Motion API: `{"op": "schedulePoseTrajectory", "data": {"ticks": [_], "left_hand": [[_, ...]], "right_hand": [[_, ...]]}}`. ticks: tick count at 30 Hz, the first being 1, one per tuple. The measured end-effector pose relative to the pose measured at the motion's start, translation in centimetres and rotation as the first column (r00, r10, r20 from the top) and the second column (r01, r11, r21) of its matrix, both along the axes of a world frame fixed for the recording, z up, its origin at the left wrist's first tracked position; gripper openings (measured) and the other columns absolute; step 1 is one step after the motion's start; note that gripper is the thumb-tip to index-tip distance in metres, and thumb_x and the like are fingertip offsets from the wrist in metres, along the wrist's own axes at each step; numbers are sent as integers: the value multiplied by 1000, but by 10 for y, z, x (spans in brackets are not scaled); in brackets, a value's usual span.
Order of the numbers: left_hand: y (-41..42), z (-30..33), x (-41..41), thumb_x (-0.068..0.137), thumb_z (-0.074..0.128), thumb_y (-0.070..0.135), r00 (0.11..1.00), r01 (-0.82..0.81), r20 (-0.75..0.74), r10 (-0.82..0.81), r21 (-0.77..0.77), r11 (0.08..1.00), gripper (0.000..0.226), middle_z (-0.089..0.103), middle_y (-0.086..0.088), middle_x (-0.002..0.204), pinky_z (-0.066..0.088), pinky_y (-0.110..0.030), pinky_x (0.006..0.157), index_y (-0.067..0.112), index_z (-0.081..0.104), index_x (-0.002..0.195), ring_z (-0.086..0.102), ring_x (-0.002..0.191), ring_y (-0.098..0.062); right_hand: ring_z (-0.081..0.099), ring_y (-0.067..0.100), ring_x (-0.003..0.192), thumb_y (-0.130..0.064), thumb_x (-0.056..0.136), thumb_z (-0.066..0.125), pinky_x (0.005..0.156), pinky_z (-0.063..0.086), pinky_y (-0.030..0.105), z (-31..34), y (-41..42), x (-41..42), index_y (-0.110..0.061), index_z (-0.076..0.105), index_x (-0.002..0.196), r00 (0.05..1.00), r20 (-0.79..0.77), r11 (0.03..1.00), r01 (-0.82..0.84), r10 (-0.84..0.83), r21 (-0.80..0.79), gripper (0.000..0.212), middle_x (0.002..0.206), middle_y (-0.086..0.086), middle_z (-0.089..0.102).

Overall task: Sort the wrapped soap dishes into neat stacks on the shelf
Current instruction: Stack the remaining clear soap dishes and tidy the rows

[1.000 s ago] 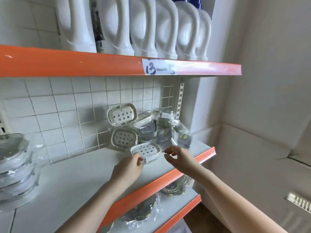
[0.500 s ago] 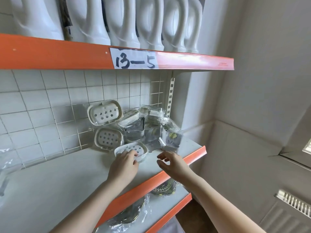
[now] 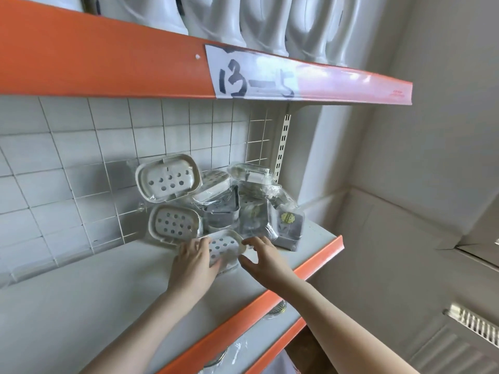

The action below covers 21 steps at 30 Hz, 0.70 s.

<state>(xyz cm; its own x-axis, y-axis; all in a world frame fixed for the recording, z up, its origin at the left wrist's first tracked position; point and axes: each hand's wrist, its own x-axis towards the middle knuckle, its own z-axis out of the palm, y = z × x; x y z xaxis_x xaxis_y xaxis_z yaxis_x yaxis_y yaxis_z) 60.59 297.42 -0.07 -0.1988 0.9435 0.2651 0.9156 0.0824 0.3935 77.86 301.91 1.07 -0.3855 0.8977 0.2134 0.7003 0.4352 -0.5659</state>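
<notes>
A pile of plastic-wrapped soap dishes leans against the tiled back wall at the right end of the shelf (image 3: 81, 306). One cream dish with holes (image 3: 168, 178) is propped high, another (image 3: 175, 224) stands below it. A third cream dish (image 3: 225, 245) lies flat in front. My left hand (image 3: 193, 263) rests on that dish's left side, fingers over its rim. My right hand (image 3: 263, 261) hovers at its right edge, fingers spread, holding nothing. Grey wrapped dishes (image 3: 289, 225) crowd the right of the pile.
An orange-edged upper shelf (image 3: 108, 68) with a "13-5" label hangs overhead, carrying white jugs (image 3: 259, 20). The orange front lip (image 3: 270, 295) runs below my wrists. Wrapped items lie on the lower shelf (image 3: 232, 352). A white wall closes the right side.
The view has shifted closer and to the right. My left hand has slid onto the flat cream dish. My right hand has moved in toward its right edge with fingers opened.
</notes>
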Motion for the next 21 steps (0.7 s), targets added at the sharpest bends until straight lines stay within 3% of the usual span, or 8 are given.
{"op": "schedulePoseTrajectory", "data": {"ticks": [4, 8, 11, 14, 17, 21], "left_hand": [[10, -9, -5, 72, 73, 45, 999, 43, -2, -43, 21, 999, 60, 59, -15, 108, 48, -46, 79, 5, 58, 115, 53, 105, -40], [11, -9, -7, 60, 46, 75, 999, 43, 8, -43, 8, 999, 90, 51, -12, 124, 44, -45, 89, 12, 52, 124, 45, 118, -35], [11, -9, -9, 65, 59, 71, 998, 52, -35, -56, -106, 993, 95, 31, -7, 142, 35, -40, 100, 21, 32, 140, 26, 133, -27], [13, -5, -11, 66, 62, 70, 992, 58, -96, -78, -200, 978, 100, 22, -5, 145, 31, -38, 104, 25, 20, 145, 20, 135, -25], [11, -2, -13, 60, 60, 72, 987, 57, -129, -97, -287, 956, 103, 23, -4, 139, 31, -36, 104, 30, 18, 145, 24, 132, -26], [0, -2, -14, 42, 38, 71, 999, 7, -37, -15, -217, 976, 102, 36, 0, 129, 36, -33, 98, 35, 30, 137, 36, 123, -25]], "right_hand": [[50, 24, 117, -32, 89, 62, 95, 39, 28, -8, 8, -13, -12, 46, 132, 999, -12, 999, 35, -35, -27, 50, 130, 9, 47], [49, 25, 115, -28, 87, 64, 93, 39, 28, -18, 16, -21, -7, 44, 130, 993, -82, 995, 76, -81, -68, 51, 125, 11, 49], [49, 25, 115, -22, 87, 63, 93, 38, 28, -21, 18, -25, -5, 47, 127, 987, -120, 992, 95, -105, -86, 46, 122, 13, 53], [51, 23, 113, -20, 88, 63, 91, 38, 25, -25, 18, -25, -6, 51, 125, 977, -177, 991, 105, -117, -78, 42, 119, 11, 55], [54, 19, 108, -27, 89, 63, 90, 41, 24, -29, 14, -22, -8, 52, 123, 964, -249, 994, 67, -88, -89, 40, 117, 8, 57], [54, 13, 106, -56, 79, 53, 92, 46, 32, -26, 6, -17, -12, 51, 124, 944, -329, 988, -26, -26, -151, 62, 117, 3, 57]]}}
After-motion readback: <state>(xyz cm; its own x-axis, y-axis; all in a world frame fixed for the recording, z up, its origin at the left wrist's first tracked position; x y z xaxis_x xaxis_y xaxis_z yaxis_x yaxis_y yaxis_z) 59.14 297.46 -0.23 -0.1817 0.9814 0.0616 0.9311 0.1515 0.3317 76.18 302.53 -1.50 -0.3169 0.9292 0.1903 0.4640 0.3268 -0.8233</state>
